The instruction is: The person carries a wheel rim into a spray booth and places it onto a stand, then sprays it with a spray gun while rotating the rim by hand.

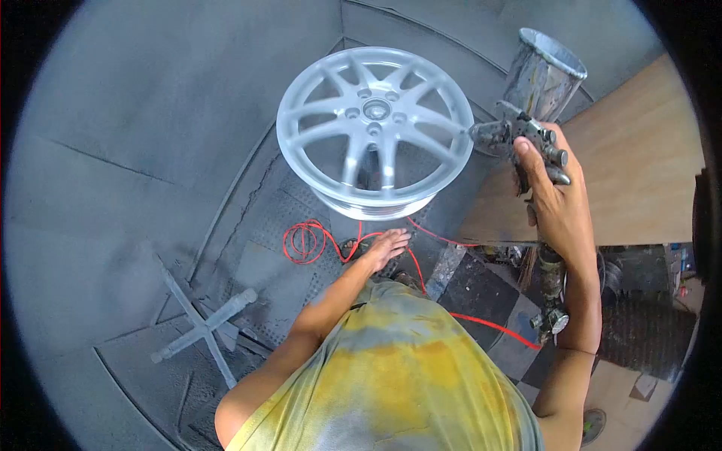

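Note:
My right hand (560,199) is wrapped round the handle of a spray gun (492,135), thumb along its back. A paint-streaked metal cup (545,75) sits on top of the gun, and its nozzle points left, close to the rim of a silver wheel rim (376,169). The multi-spoke wheel rim lies face up, raised above the floor; its support is mostly hidden. Below its near edge, my left hand (389,248) hangs in front of my body with the fingers stretched out, holding nothing.
A red air hose (304,244) lies coiled on the floor and runs right, behind me. At lower left stands a grey cross-shaped stand (204,325). Grey-coated sheeting (135,135) encloses the left and back. A wooden panel (602,180) stands at right, near my right hand.

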A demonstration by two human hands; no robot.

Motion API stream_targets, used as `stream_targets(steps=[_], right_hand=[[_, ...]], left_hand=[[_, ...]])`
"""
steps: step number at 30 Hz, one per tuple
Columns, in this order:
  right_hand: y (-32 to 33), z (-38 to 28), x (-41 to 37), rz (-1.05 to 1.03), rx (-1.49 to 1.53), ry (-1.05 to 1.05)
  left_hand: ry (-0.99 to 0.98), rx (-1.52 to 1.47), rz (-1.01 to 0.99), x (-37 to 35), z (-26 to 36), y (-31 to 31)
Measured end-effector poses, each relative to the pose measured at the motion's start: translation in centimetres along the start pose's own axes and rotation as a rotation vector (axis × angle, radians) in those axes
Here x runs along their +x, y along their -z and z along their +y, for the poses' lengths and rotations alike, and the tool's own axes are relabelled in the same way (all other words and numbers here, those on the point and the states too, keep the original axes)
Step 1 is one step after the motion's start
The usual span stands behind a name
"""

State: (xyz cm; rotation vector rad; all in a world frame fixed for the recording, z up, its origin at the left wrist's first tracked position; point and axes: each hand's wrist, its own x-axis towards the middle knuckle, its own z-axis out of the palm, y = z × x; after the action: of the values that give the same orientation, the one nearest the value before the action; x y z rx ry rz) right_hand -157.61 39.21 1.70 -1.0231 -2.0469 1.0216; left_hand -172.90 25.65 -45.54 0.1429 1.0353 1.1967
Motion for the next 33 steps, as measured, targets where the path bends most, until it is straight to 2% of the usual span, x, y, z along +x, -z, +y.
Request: stream_targets(steps=[3,5,7,9,12,14,15,16,19,22,24,27,28,31,32,33], right_hand=[[-1.3,-2.7,-0.4,-0.141,0.081,-0.208],[-2.3,-2.8,-0.2,-0.182,0.151,-0.098],[-2.6,-3.3,0.0,-0.247,0.191,-0.067],[-2.4,-3.0,0.2,-0.26,0.167,-0.001],[-3.5,-2.7,1.8,-0.296,0.147,0.071],[-5.9,-2.1,3.7,-0.289,0.07,0.159],[-7.2,-2.3,4.7,-0.286,0.032,0.203],[-8.5,-3.1,5.7,-0.312,0.007,0.16],[-13.2,-3.4,10.4,-0.253,-0.089,0.278],[-16.6,-3.6,14.7,-0.22,-0.168,0.296],[-17.8,-2.9,17.1,-0.141,-0.209,0.331],[-17.1,-3.2,18.4,-0.128,-0.25,0.238],[-17.1,-2.2,19.5,-0.092,-0.276,0.248],[-15.5,-0.5,21.1,-0.018,-0.329,0.223],[-14.8,0.3,21.3,0.015,-0.348,0.225],[-14.0,1.2,21.4,0.048,-0.367,0.226]], left_hand=[[0.088,-0.102,0.185,-1.1,2.5,6.9],[-0.062,-0.225,0.3,1.7,3.2,15.9],[-0.265,-0.288,0.494,0.1,8.9,17.6],[-0.452,-0.279,0.484,-1.4,13.9,16.2],[-0.465,-0.182,0.602,-0.4,15.2,13.1],[-0.389,0.051,0.601,0.4,9.4,11.4],[-0.453,0.037,0.57,0.0,5.3,9.3],[-0.314,0.088,0.468,-0.8,2.6,8.0],[-0.179,0.383,0.237,-2.6,-1.9,4.7],[-0.138,0.2,0.377,-2.9,1.5,10.0],[-0.176,0.112,0.508,-2.9,7.4,14.2],[-0.444,0.006,0.593,-3.4,15.9,15.2],[-0.483,-0.002,0.585,-1.8,16.6,17.4],[-0.46,0.032,0.548,-0.2,14.6,17.3],[-0.401,0.047,0.601,-0.2,11.9,15.5],[-0.402,0.013,0.554,-1.0,9.1,12.2]])
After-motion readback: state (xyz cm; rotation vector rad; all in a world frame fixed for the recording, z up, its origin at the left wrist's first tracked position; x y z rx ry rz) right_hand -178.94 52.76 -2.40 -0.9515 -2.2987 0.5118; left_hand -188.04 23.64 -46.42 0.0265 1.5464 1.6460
